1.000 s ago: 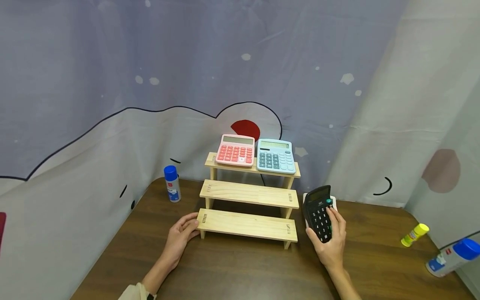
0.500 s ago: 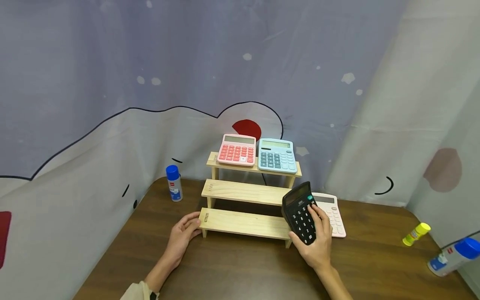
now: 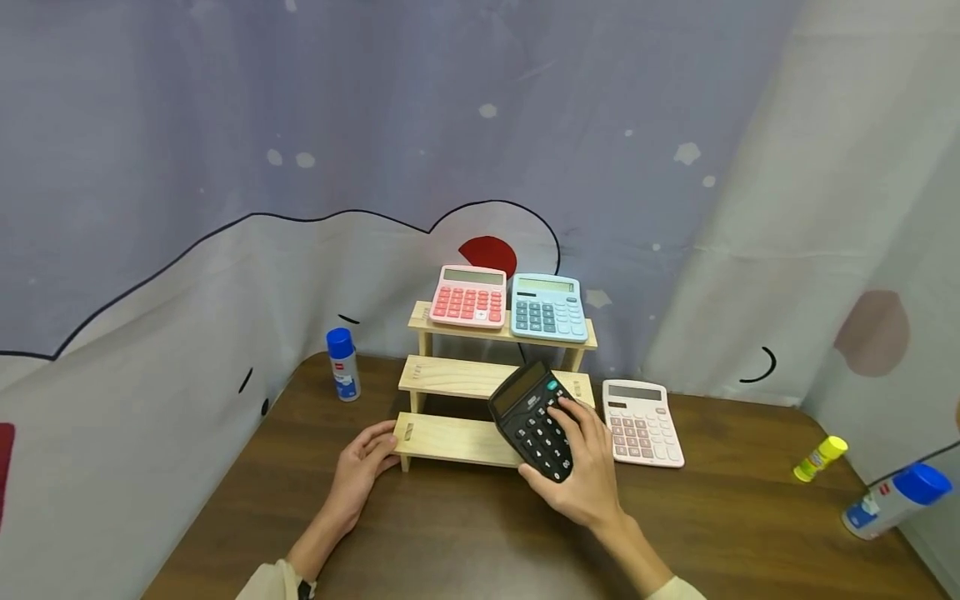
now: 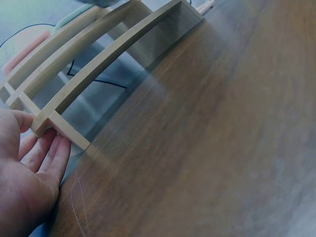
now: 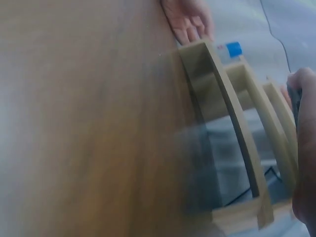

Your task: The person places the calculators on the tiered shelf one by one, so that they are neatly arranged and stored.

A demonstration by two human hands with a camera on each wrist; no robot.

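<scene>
Looking first through the head view, we see the black calculator (image 3: 528,421) in front of the right part of the wooden stand (image 3: 450,437); whether they touch, we cannot tell. Its long axis slants, the screen end pointing up and left, away from the person. The right hand (image 3: 585,479) is partly closed across it, thumb at the near edge and fingertips over the keys. We judge it light, stiff and smooth enough to slip, its display the fragile part, so the side edges make the better hold. In the left wrist view, the left hand pinches the stand's lowest shelf end, thumb above, fingers curled below; the stand looks rigid and light, its shelves running lengthwise away from that hand. In the right wrist view, we make out only a dark sliver of calculator beside the right hand, its fingers mostly hidden.
</scene>
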